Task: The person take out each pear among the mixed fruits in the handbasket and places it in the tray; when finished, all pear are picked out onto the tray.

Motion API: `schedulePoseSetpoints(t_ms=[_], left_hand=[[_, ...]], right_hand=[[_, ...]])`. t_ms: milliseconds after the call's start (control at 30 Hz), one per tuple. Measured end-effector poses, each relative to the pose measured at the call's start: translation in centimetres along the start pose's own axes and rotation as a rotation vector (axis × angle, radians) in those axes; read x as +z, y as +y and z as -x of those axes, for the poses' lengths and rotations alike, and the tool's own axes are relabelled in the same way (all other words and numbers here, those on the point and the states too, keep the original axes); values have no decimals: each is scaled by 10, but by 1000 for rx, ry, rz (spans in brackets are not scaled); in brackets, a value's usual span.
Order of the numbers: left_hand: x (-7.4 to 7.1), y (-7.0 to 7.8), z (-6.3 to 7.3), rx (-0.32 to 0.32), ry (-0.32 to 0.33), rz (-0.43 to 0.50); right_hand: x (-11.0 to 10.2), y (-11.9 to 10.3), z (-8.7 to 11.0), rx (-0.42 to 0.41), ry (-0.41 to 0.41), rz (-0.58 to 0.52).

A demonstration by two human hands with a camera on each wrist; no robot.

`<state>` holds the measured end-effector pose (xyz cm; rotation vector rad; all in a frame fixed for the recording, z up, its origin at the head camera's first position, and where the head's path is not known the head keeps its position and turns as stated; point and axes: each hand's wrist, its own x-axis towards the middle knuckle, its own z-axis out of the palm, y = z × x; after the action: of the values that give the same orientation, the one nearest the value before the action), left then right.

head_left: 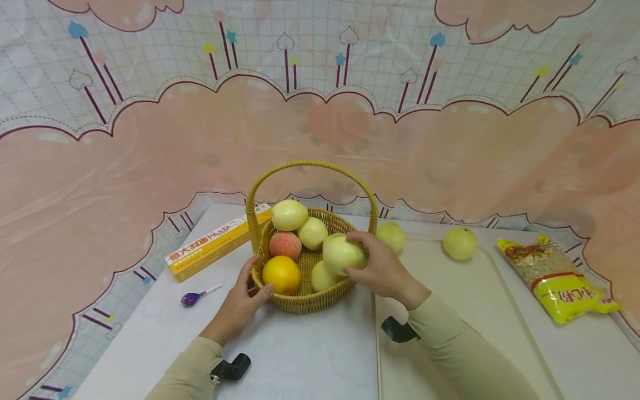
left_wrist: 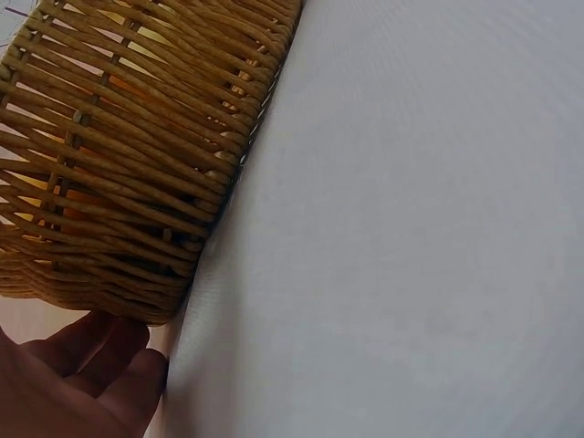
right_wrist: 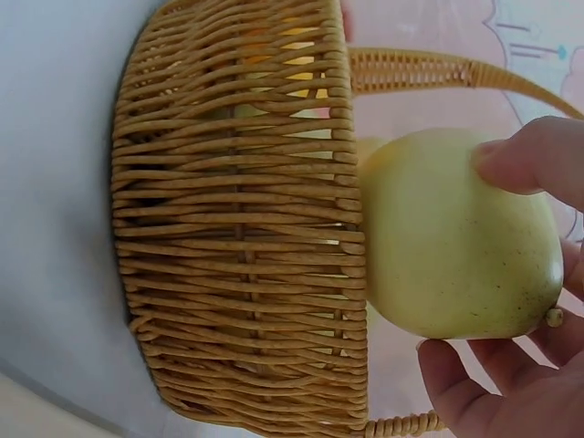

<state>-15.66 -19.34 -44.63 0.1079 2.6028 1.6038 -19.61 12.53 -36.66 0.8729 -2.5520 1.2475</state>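
Note:
My right hand (head_left: 382, 266) grips a pale green melon (head_left: 344, 254) over the right side of a wicker basket (head_left: 300, 304). In the right wrist view, the thumb lies on one side of this melon and the fingers on the other, level with the basket's rim. At the basket's left front, my left hand (head_left: 239, 306) holds the rim and side, its fingertips against the wicker in the left wrist view. Inside lie an orange (head_left: 281, 275), a reddish peach (head_left: 285, 245) and several pale green melons (head_left: 313, 233). One of them (head_left: 324, 278) sits partly beneath the held melon.
The basket's tall handle (head_left: 312, 163) arches over the fruit. Left of it lie a pasta box (head_left: 210, 249) and a purple lollipop (head_left: 191, 299). Two more melons (head_left: 460, 243) rest around the back of a cream tray (head_left: 450, 311). A yellow food bag (head_left: 557, 280) lies far right.

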Motion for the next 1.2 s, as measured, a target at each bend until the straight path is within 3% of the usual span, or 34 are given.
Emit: schedulePoseSetpoints(t_ms=[767,1200], left_hand=[[0,3,1,-6,-7,12],[0,2,1,5,6,-2]], right_hand=[[-8,-3,-3,52,-72,4],[-6,2,-2,46,-48,3]])
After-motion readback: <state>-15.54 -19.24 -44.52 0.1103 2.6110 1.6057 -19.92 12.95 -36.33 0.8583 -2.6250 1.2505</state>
